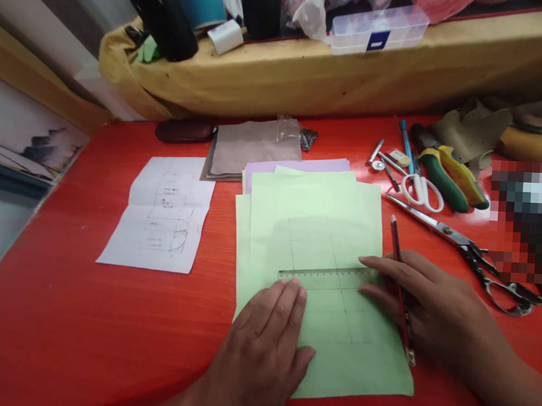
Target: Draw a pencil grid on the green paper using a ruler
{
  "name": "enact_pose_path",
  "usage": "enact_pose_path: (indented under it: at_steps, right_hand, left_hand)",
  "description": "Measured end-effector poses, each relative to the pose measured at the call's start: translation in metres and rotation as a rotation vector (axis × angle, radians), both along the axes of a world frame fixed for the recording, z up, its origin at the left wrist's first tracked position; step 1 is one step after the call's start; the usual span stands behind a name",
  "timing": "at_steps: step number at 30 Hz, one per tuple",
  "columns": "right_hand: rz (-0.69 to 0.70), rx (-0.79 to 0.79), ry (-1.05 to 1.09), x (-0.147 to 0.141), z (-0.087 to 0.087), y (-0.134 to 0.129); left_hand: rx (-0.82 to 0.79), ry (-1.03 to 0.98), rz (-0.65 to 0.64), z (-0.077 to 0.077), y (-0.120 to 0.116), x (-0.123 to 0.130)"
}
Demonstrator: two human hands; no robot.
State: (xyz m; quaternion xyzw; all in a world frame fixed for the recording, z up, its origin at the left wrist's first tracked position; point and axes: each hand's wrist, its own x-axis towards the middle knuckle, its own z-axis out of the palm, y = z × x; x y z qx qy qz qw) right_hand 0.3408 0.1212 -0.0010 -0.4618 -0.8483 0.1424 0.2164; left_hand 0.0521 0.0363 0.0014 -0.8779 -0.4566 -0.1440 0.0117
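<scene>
A clear ruler (324, 280) lies across a light green sheet of paper (316, 199) that bears a pencil-drawn grid of straight lines. My left hand (268, 336) is flat on the sheet, fingers stretched out, its fingertips at the ruler's left end. At the other end, the index finger and thumb of my right hand (433, 302) reach over the ruler's edge. A dark red pencil (398, 276) is tucked among the fingers of that hand, its tip pointing away from me. To the left lies a creased white sheet (173, 216) with a pencil sketch and small markings.
Right of the paper lie metal shears (451, 233), white-handled scissors (421, 193) and green-yellow pliers (454, 176). Behind are brown sheets (256, 147) and a dark red case (184, 130). A yellow-covered ledge (277, 82) carries a clear plastic box (380, 30) and a black cylinder (165, 22).
</scene>
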Motion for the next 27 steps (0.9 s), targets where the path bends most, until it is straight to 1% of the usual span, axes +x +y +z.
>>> enact_pose_path:
  at_steps: [17,27]
  right_hand:
    - [0.000,-0.001,0.021,-0.0020,0.0019,0.0007]
    - [0.011,0.003,0.016,-0.0011,0.0013,0.0008]
  left_hand:
    - [-0.024,-0.009,0.003,-0.0002,0.0001,-0.0008]
    - [-0.008,-0.008,0.013,0.0012,0.0012,0.0012]
